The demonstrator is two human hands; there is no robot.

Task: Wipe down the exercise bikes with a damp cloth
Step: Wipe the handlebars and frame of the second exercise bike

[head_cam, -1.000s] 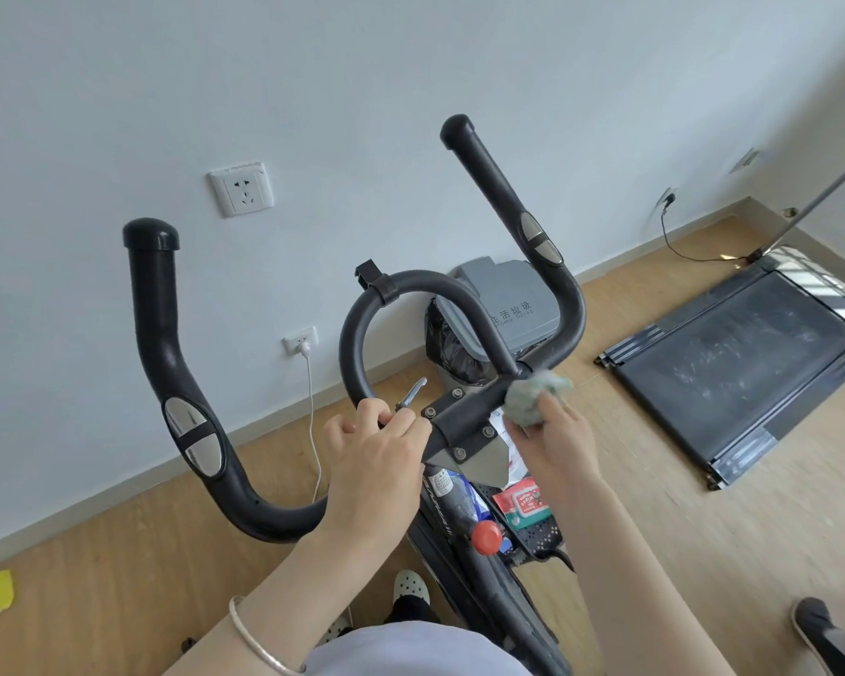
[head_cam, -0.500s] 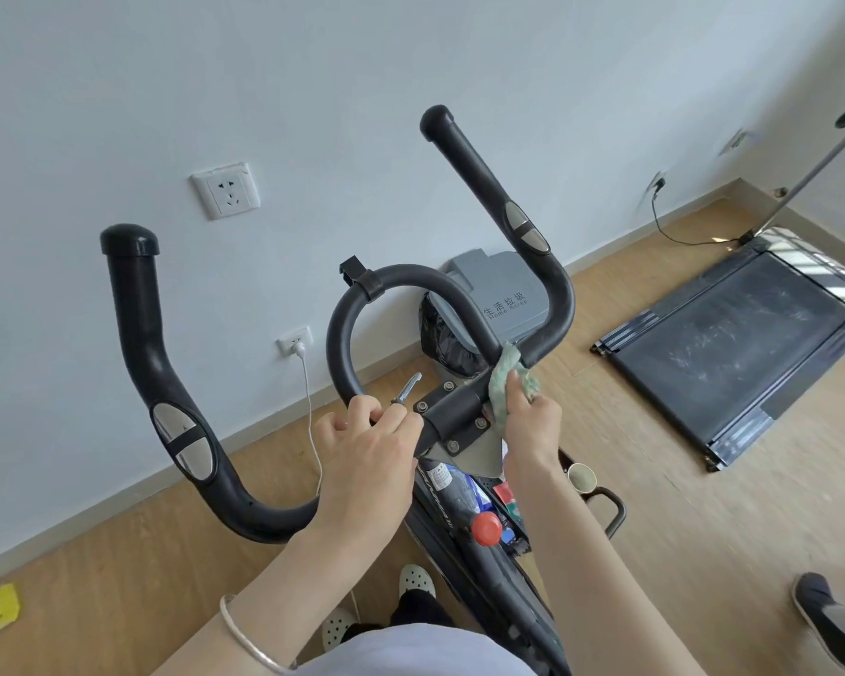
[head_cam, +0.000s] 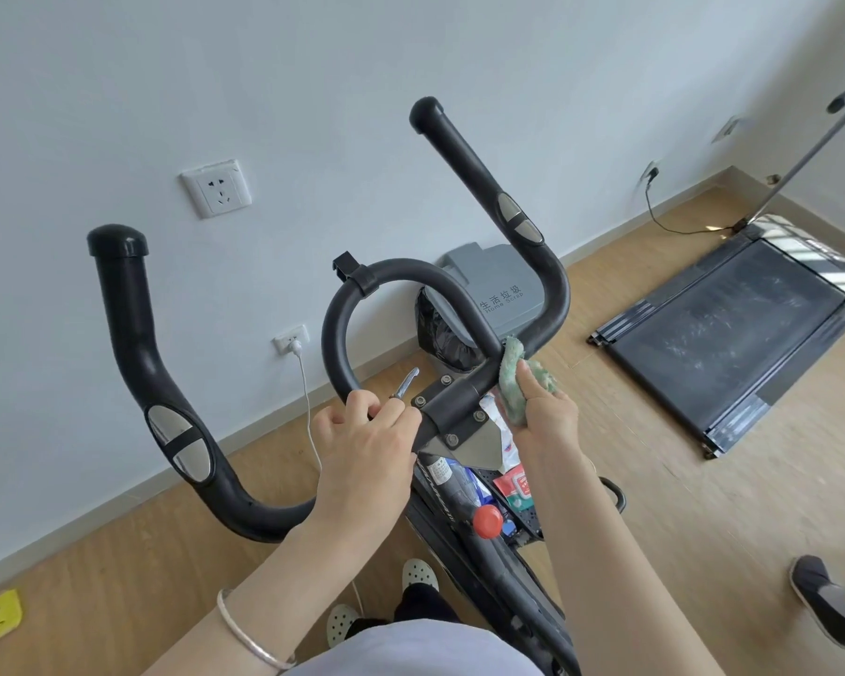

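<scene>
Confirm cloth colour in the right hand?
Pale green cloth, gripped by the right hand; head view shows it.

right hand [head_cam: 550,419] shifts in against the handlebar [head_cam: 552,304], green cloth [head_cam: 512,383] goes from bunched to pressed flat on the bar

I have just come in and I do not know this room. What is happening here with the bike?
A person stands over an exercise bike and wipes its handlebar. The right hand holds a green cloth against the black bar, just beside the centre clamp. The left hand grips the bar on the other side of the clamp. A grey trash bin stands by the wall behind, and a treadmill lies on the floor to the right.
</scene>
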